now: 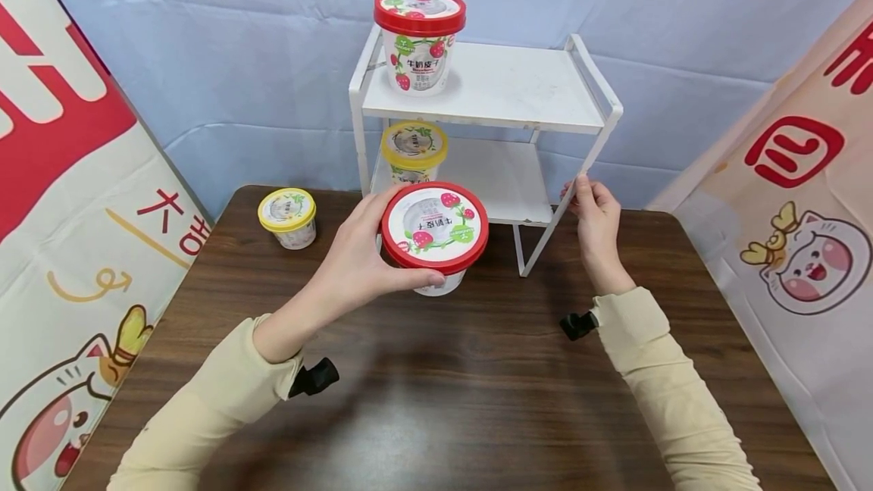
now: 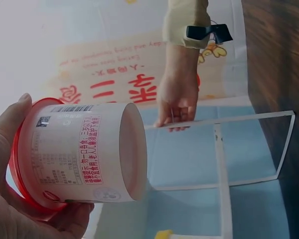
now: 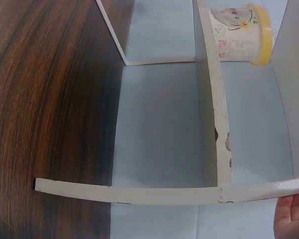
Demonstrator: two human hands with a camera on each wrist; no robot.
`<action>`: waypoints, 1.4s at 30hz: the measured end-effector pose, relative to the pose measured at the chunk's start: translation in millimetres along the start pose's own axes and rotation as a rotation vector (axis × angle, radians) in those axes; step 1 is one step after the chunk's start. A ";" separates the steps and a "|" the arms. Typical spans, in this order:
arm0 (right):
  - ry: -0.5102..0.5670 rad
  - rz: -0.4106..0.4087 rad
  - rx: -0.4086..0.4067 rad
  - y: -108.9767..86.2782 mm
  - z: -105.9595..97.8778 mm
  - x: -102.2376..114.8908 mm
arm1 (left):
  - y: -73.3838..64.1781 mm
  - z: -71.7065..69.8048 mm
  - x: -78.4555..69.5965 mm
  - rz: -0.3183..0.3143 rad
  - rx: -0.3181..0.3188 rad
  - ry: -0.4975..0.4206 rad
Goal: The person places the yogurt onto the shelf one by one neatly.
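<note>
My left hand (image 1: 364,252) grips a white tub with a red lid (image 1: 436,226), thumb and fingers round its lid edge, held up in front of the shelf. Strawberries are printed on the lid; in the left wrist view the printed side of this tub (image 2: 84,154) and its base show. My right hand (image 1: 596,214) holds the right front leg of a white two-tier shelf (image 1: 518,89), its fingers curled round the bar. Another red-lidded tub (image 1: 419,44) stands on the top tier at the left. Below it, a yellow-lidded tub (image 1: 414,150) stands on the lower tier, partly hidden.
A second yellow-lidded tub (image 1: 288,218) stands on the brown wooden table (image 1: 518,392), left of the shelf. Pale blue cloth (image 1: 273,59) hangs behind, and printed banners (image 1: 811,218) flank both sides. Each sleeve cuff carries a small black wrist device (image 1: 314,377).
</note>
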State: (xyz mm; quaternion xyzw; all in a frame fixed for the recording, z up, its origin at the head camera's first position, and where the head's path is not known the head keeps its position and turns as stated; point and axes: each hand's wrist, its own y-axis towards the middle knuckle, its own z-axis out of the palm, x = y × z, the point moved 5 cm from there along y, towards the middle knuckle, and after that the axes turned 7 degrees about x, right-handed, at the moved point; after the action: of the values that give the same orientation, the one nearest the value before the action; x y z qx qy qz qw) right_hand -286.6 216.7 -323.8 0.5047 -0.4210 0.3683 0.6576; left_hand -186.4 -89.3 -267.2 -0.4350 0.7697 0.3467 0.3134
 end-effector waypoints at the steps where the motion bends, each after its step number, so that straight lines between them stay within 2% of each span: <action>1: 0.002 -0.001 0.000 -0.2 0.2 0.1 | 0.9 -0.4 -1.6 0.005 0.000 0.000; 6: -0.005 -0.002 -0.010 -0.4 0.2 0.0 | 6.2 -3.6 -10.2 0.042 -0.013 0.012; 13: 0.002 0.022 -0.009 -0.3 -0.9 -1.7 | 12.0 -6.0 -20.0 0.055 -0.012 0.012; 21: -0.002 0.012 -0.016 0.9 -2.2 -2.1 | 23.7 -9.3 -33.4 0.073 -0.024 0.003; 35: -0.007 0.014 -0.011 0.9 -1.2 -2.5 | 40.3 -15.6 -54.0 0.079 -0.035 0.021; 42: -0.020 0.021 -0.012 1.3 -1.4 -2.9 | 45.7 -19.0 -60.3 0.050 -0.033 0.019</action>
State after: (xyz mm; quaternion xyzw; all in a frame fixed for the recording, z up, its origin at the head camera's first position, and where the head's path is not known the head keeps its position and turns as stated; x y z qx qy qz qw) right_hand -288.6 218.2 -326.1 0.5002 -0.4350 0.3675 0.6524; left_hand -204.8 -59.9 -197.3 -0.4240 0.7774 0.3630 0.2901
